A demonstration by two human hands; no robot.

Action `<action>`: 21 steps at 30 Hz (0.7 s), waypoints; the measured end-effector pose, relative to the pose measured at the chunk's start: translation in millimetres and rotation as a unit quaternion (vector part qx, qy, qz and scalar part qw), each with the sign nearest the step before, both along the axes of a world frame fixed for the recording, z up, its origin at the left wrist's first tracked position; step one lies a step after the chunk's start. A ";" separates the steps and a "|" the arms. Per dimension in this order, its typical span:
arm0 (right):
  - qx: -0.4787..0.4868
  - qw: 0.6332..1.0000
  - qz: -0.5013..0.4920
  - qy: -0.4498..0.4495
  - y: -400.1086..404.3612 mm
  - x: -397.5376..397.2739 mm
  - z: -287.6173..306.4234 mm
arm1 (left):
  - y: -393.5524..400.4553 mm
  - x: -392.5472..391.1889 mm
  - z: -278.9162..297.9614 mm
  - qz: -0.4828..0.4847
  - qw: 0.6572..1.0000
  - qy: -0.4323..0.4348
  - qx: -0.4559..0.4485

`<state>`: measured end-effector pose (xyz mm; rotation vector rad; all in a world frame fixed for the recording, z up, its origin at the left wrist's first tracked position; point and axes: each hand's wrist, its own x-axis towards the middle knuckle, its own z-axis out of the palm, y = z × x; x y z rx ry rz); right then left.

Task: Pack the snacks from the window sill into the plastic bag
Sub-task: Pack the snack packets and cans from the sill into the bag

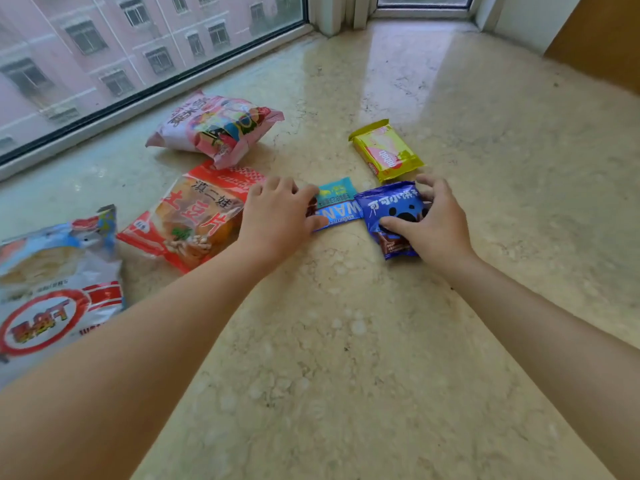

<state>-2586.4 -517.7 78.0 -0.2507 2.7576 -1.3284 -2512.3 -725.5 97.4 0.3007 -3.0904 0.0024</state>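
Note:
Several snack packets lie on the marble window sill point(346, 323). My left hand point(277, 216) pinches the left edge of a small teal-and-blue packet point(341, 206). My right hand point(429, 223) grips a dark blue cookie packet point(391, 206), thumb on top and fingers curled over its far edge. A yellow wafer packet point(386, 150) lies just beyond. To the left are a red chip bag point(194, 216), a pink snack bag point(214, 128) and a large white-and-red bag point(59, 282). No plastic bag is in view.
The window glass point(138, 46) and its frame run along the sill's far left edge. A window corner post point(332, 12) stands at the back. A brown panel point(599, 36) borders the far right.

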 end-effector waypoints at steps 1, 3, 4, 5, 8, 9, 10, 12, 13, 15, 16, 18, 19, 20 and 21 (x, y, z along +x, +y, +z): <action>-0.028 0.999 -0.010 -0.028 -0.7 -2.1 3.0 | -1.2 -1.9 3.1 0.028 0.999 -0.020 0.019; -0.059 0.996 -0.008 -0.063 -2.4 -6.3 7.0 | -4.0 -6.0 9.1 0.079 0.993 -0.049 0.073; -0.071 0.995 -0.004 -0.072 -2.6 -7.9 8.6 | -5.4 -7.3 10.9 0.094 0.990 -0.049 0.096; -0.081 0.993 -0.004 -0.083 -3.0 -9.2 9.5 | -6.6 -8.1 11.7 0.107 0.987 -0.047 0.113; -0.096 0.989 0.010 -0.115 -3.5 -10.7 10.8 | -4.2 -6.5 13.7 0.138 0.975 -0.031 0.171; -0.104 0.987 0.016 -0.124 -3.1 -10.1 9.4 | -1.1 -4.5 14.3 0.144 0.970 -0.019 0.197; -0.114 0.985 0.021 -0.128 -2.7 -8.2 8.4 | 1.7 -2.1 14.3 0.150 0.962 0.000 0.228; -0.136 0.984 0.032 -0.112 -1.9 -2.8 7.2 | 5.7 4.0 15.7 0.176 0.933 0.054 0.308; -0.146 0.984 0.040 -0.097 -2.0 0.1 6.8 | 6.7 8.2 16.8 0.191 0.911 0.078 0.357; -0.176 0.979 0.056 -0.089 -2.7 8.0 10.2 | 9.4 20.1 21.3 0.212 0.862 0.114 0.447; -0.193 0.974 0.062 -0.095 -3.7 13.0 13.0 | 11.2 27.9 23.9 0.219 0.838 0.127 0.483; -0.205 0.970 0.072 -0.112 -5.7 24.5 18.8 | 15.4 47.9 29.2 0.235 0.790 0.145 0.547; -0.205 0.968 0.076 -0.125 -6.8 32.1 21.7 | 17.6 59.7 31.7 0.244 0.767 0.152 0.574; -0.208 0.965 0.080 -0.139 -7.8 41.0 24.9 | 19.6 72.7 33.7 0.251 0.747 0.159 0.594; -0.214 0.961 0.081 -0.153 -8.5 51.1 28.2 | 21.8 86.5 36.0 0.258 0.730 0.167 0.611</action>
